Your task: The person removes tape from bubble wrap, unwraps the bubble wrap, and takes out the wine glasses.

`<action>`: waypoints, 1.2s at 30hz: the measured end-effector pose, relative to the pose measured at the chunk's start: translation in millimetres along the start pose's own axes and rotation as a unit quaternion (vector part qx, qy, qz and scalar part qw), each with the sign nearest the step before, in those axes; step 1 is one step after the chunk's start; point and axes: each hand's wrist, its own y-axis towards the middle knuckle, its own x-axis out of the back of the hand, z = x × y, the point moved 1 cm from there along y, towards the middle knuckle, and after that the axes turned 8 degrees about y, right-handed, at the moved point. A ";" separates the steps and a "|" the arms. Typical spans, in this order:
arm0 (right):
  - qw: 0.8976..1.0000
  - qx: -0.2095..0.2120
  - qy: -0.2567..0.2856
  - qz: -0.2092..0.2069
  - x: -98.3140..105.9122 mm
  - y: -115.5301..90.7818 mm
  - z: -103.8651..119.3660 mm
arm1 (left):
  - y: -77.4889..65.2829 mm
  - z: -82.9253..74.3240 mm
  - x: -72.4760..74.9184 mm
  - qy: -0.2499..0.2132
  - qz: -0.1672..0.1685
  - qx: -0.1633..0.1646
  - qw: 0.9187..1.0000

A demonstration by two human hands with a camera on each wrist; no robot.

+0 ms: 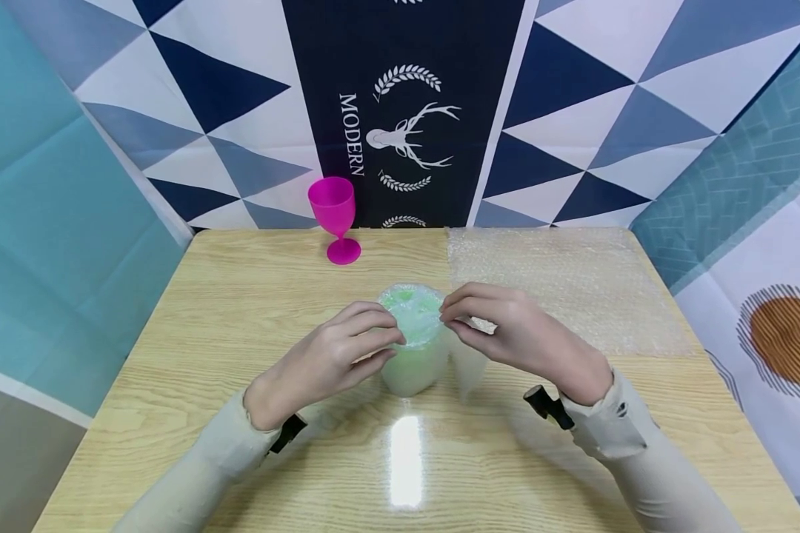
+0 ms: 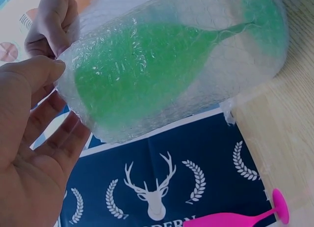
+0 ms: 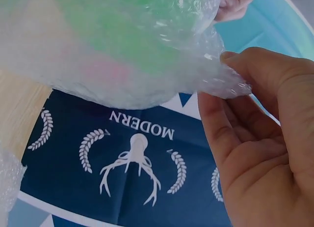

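Observation:
A green goblet (image 2: 142, 70) stands upright near the middle of the table, rolled in a tube of clear bubble wrap (image 1: 415, 370). In the left wrist view its bowl, stem and foot show through the layers. My left hand (image 1: 347, 342) pinches the top edge of the wrap between thumb and fingers, on the left side. Opposite it, my right hand (image 1: 507, 318) pinches a loose corner (image 3: 228, 82) of the same wrap with thumb and fingertips. A flap of the wrap hangs at the right of the tube, below the right hand.
A pink goblet (image 1: 333, 206) stands upright at the back of the wooden table (image 1: 253, 296), left of the middle. Flat at the back right lies another sheet of bubble wrap (image 1: 567, 289). Patterned cloth (image 1: 253, 81) hangs behind the table.

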 end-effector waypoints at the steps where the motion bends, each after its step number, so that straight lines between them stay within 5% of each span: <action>1: 1.000 -0.003 -0.003 -0.003 1.1 -1.4 -0.4 | 0.1 0.0 0.0 -0.001 0.000 0.000 1.000; 8: 0.999 -0.032 0.011 -0.018 3.9 -7.6 -2.5 | 0.7 -0.8 0.3 0.000 0.001 0.004 1.000; 18: 0.994 -0.108 -0.017 0.021 1.7 -6.4 2.0 | 3.1 -2.6 -0.4 0.011 0.006 0.006 1.000; 36: 0.995 -0.090 0.008 0.045 -6.0 4.1 0.0 | 6.2 -2.2 -4.3 0.030 0.001 -0.001 1.000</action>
